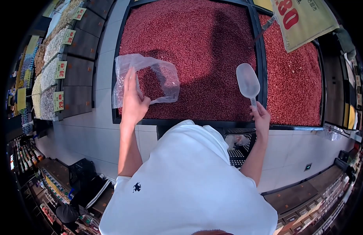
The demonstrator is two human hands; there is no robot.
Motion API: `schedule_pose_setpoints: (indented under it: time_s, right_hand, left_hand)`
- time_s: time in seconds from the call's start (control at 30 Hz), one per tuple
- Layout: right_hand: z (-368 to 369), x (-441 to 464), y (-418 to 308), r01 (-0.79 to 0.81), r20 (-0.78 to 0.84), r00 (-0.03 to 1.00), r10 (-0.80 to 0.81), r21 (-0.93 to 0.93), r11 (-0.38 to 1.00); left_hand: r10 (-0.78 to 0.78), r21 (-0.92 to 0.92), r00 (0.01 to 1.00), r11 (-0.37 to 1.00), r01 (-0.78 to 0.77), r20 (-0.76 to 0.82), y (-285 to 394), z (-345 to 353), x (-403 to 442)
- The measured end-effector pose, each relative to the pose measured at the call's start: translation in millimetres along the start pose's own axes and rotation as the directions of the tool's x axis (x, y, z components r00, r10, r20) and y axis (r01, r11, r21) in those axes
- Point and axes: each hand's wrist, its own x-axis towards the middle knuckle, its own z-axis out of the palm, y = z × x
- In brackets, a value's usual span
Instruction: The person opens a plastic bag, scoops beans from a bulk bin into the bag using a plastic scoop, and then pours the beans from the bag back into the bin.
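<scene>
Over the near left part of a wide bin of small red beans or peanuts [189,35], my left hand [133,96] grips a clear plastic bag [169,78]. The bag's mouth gapes, and red pieces show through it. My fingers point forward along its side, with the thumb apart near its lower edge. At the near right corner of the bin, my right hand [261,118] is closed round the handle of a translucent plastic scoop [248,80]. The scoop's bowl points forward above the red pieces, and I see nothing in it.
A second bin of lighter red pieces [293,78] adjoins on the right, under a yellow price sign [307,19]. Grain bins with price tags [60,69] line the left. A black basket [241,150] is partly hidden beside my body. Behind left, a person in a dark cap [67,213] appears.
</scene>
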Motion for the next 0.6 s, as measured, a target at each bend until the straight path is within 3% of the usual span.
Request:
schedule_pose_setpoints:
  time_s: [0.23, 0.6]
  right_hand:
    - [13.7, -5.7, -9.4, -0.083, 0.120, 0.989, 0.082, 0.006, 0.997]
    - [51.1, 1.4, -14.2, 0.076, 0.220, 0.973, -0.075, 0.002, 0.997]
  left_hand:
    - [0.010, 0.015, 1.000, 1.000, -0.010, 0.004, 0.2, 1.3, 0.7]
    - [-0.020, 0.014, 1.000, 1.000, 0.020, -0.011, 2.0, -1.4, -2.4]
